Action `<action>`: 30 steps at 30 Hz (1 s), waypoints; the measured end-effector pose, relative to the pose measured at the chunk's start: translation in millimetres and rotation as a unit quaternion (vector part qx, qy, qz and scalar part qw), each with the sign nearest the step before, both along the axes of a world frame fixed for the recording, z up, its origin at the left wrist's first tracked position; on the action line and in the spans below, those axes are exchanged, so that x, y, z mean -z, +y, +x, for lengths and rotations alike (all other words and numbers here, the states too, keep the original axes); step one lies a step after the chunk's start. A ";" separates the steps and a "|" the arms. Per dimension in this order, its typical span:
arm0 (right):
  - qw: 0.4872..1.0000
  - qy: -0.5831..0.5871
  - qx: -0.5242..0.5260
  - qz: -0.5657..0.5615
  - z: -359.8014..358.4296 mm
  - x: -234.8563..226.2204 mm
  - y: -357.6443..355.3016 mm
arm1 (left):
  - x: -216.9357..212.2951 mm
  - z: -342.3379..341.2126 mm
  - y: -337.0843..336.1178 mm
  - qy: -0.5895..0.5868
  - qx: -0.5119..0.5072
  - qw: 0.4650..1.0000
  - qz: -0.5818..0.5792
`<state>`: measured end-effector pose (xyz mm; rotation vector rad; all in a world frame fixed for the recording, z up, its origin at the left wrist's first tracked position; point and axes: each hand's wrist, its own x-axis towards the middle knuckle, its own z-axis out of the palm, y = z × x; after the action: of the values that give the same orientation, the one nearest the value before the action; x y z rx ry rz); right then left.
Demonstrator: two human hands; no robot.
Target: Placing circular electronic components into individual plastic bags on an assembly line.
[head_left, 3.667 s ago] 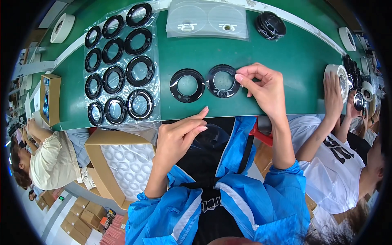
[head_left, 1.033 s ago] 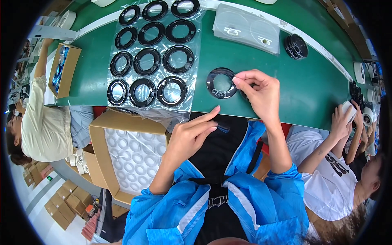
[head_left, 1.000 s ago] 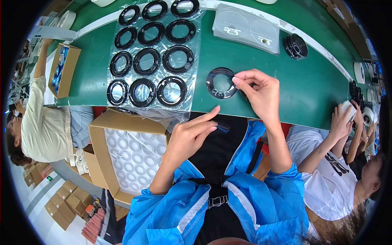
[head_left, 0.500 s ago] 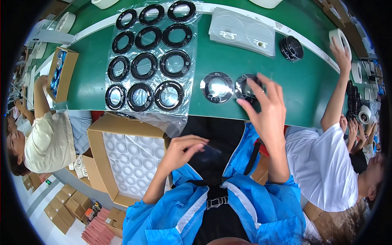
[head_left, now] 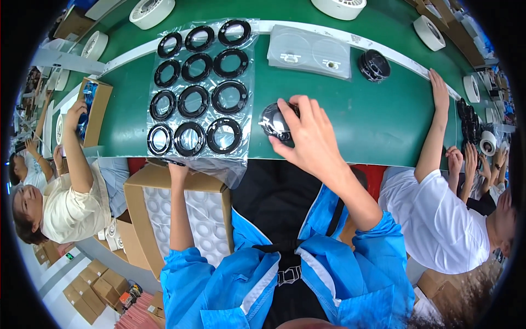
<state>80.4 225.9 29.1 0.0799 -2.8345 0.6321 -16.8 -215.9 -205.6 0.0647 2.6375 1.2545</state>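
Note:
My right hand curls round the rim of a dark round disc, thumb on the near side and fingers on the far side. The disc sits over or against a shiny black ring-shaped disc on the green table; the hand covers part of both. My left hand reaches to the table's front edge, beside a dark piece below the plastic sheet; its fingers are hidden. Several black rings lie in rows on the clear plastic sheet, which hangs over the edge.
Clear flat sheets and a stack of black rings lie farther back. A cardboard box of white rings stands below the edge at left. White wheel-like parts line the far strip. Co-workers sit on both sides.
My right hand has moved left, bringing its disc onto or against the other one. My left hand has gone from my lap up and left to the table's edge.

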 end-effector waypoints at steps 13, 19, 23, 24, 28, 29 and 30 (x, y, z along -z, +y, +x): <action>0.998 -0.039 -0.048 0.034 -5.6 0.2 -7.9 | 48.1 -16.3 -43.6 0.015 0.109 0.988 -0.111; 0.999 -0.009 -0.023 0.023 -2.4 12.1 3.6 | 39.5 -1.8 -36.4 -0.109 0.141 0.974 -0.141; 1.000 0.010 -0.006 0.025 4.5 7.0 23.2 | 9.9 44.7 6.8 -0.200 -0.148 0.877 0.411; 0.999 0.026 -0.006 0.029 4.4 3.9 26.8 | 8.3 52.8 9.3 -0.188 -0.156 0.869 0.430; 0.999 0.014 -0.004 0.034 1.1 8.2 26.1 | -2.2 64.4 8.0 -0.161 -0.151 0.826 0.519; 0.999 0.001 -0.002 0.036 -1.4 10.0 26.0 | -12.4 63.4 14.3 -0.152 -0.142 0.806 0.554; 0.999 0.001 -0.003 0.037 -3.6 10.8 26.9 | -21.0 62.9 23.0 -0.151 -0.143 0.805 0.556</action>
<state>76.8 252.8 18.3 0.1029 -2.8559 0.5283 46.1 -192.9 -184.6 -0.3277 1.3548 2.4731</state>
